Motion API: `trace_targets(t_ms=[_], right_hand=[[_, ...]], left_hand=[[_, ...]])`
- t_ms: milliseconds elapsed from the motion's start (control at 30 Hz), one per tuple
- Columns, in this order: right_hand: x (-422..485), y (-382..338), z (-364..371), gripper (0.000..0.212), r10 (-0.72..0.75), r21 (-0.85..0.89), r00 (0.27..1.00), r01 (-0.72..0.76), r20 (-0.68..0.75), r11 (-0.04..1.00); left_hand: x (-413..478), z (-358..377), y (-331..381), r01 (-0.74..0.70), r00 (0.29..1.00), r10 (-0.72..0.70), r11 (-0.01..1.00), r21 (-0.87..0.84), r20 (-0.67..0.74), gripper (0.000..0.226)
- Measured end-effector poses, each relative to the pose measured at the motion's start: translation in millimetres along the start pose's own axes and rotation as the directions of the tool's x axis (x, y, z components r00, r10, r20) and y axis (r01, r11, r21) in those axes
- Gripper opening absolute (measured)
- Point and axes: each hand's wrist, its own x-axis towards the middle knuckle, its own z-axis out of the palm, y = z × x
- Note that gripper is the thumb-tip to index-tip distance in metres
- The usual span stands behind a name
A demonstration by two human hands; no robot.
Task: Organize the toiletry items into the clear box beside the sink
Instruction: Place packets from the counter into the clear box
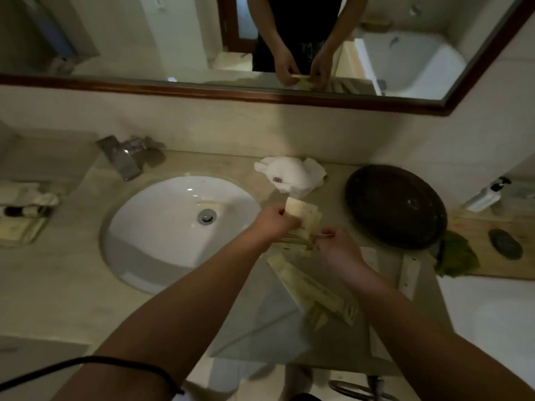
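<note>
A clear box (269,322) stands on the counter to the right of the sink (173,227). Long cream toiletry packets (315,293) lie inside it. My left hand (275,221) pinches a small cream packet (301,212) by its upper corner, above the box's far end. My right hand (338,247) is closed on the lower edge of a bundle of flat cream packets (298,241) fanned between the two hands. The image is blurred, so the packets' print cannot be read.
A crumpled white cloth (292,175) lies behind the hands. A dark round tray (396,206) sits to the right, with a pump bottle (486,195), a green leaf-like piece (457,259) and a dark oval dish (505,244) beyond. The faucet (124,157) is at the back left; a tray of items (23,215) is at the far left.
</note>
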Motion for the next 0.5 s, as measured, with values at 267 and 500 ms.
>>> trace_targets(t_ms=[267,500], right_hand=[[-72,-97,155,0.012,-0.235,0.006,0.937,0.241,0.259,0.970],[-139,-172,321,0.010,-0.315,0.017,0.862,0.337,0.398,0.942]], left_hand=[[-76,-201,-50,-0.016,0.985,-0.013,0.985,-0.171,-0.170,0.024],[-149,-365,-128,0.039,0.875,-0.195,0.940,-0.338,-0.443,0.027]])
